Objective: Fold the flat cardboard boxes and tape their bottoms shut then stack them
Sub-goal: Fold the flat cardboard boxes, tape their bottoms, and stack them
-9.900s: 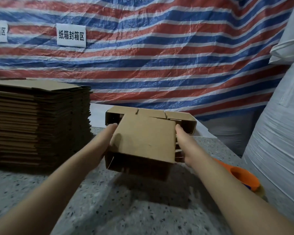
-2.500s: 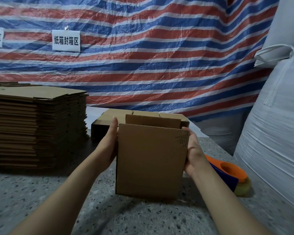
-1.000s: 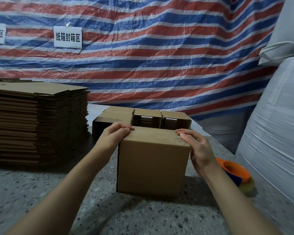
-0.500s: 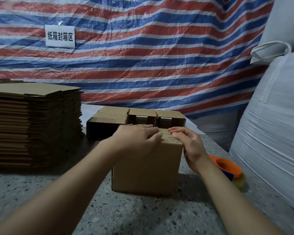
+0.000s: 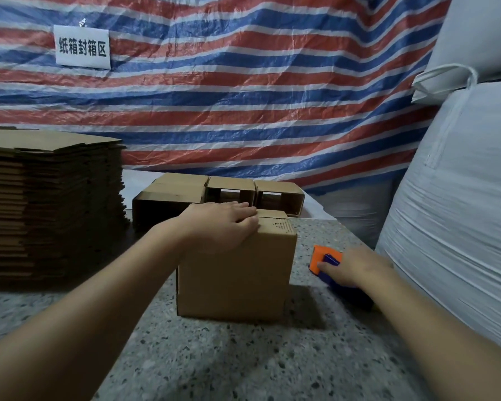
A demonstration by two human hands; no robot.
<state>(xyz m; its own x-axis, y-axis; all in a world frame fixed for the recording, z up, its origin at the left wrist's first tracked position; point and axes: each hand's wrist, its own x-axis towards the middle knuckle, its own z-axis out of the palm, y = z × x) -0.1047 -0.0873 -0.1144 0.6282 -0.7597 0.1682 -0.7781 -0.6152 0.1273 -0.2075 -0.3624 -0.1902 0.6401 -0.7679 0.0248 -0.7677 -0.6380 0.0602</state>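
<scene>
The cardboard box [image 5: 235, 270] stands on the speckled worktop [image 5: 243, 363] directly under the left hand [image 5: 223, 227], which lies flat across its folded top flaps with fingers straight, pressing them down. The right hand [image 5: 356, 267] is off to the side, well apart from the left, fingers curled round the orange and blue tape dispenser [image 5: 326, 261] just right of the box. An empty box like this is probably light and would skid on the smooth stone if pushed sideways; its walls are stiff along the creases but dent easily mid-panel, and the flaps likely spring back up unless pinned. So the sound hold is downward pressure over the seam, or palms on opposite walls near the corners. Whether the flaps meet squarely is hidden beneath the left hand, and the dispenser's tape end and blade are covered by the right. Beyond the left hand's fingertips lie other folded boxes [image 5: 217, 195]; further left rises the pile of flat boxes [image 5: 52, 204], its left part cut off.
</scene>
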